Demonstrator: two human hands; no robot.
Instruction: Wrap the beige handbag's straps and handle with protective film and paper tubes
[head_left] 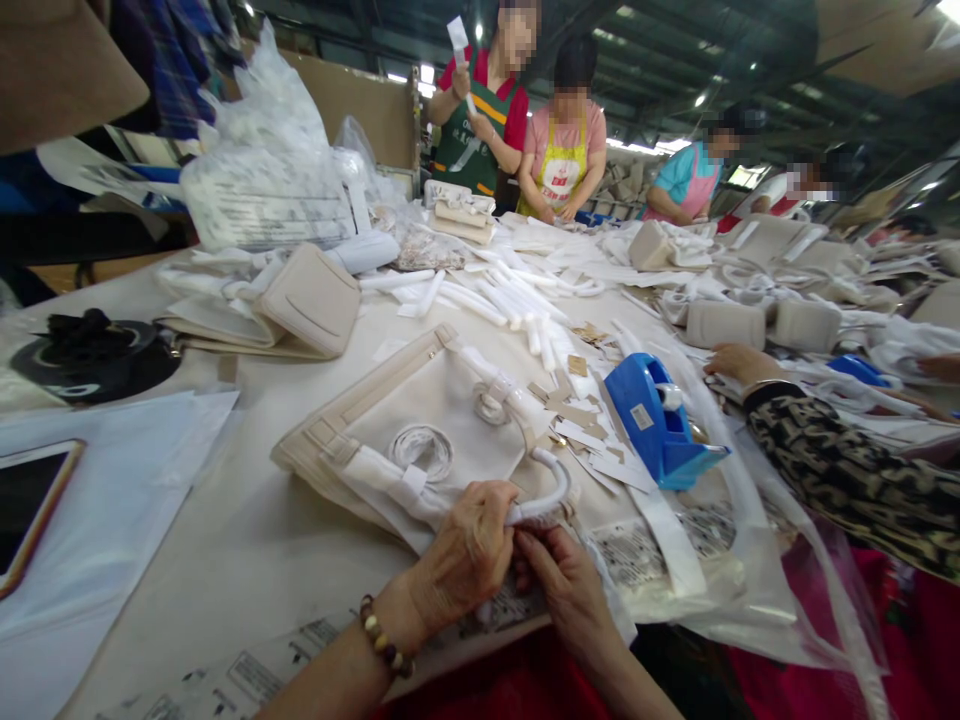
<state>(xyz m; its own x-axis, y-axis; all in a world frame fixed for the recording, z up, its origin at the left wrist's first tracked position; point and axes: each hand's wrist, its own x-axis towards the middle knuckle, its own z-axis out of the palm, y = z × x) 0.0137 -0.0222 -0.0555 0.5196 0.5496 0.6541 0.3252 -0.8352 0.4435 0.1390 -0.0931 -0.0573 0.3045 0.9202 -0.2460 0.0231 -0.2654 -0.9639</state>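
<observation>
A cream handbag lies tilted on the table in front of me, with white wrapping around parts of its straps. A coil of white strap rests on its face. My left hand is closed around the near end of the bag's curved white-wrapped handle. Close beside it, my right hand has its fingers pinched together just under that handle. What those fingertips hold is hidden. Printed clear plastic lies beneath and to the right of my hands.
Right of the bag stands a blue tape dispenser beside scattered cardboard pieces. White foam tubes lie farther back. A black cap, a phone and another cream bag sit left. A co-worker's patterned sleeve reaches in from the right.
</observation>
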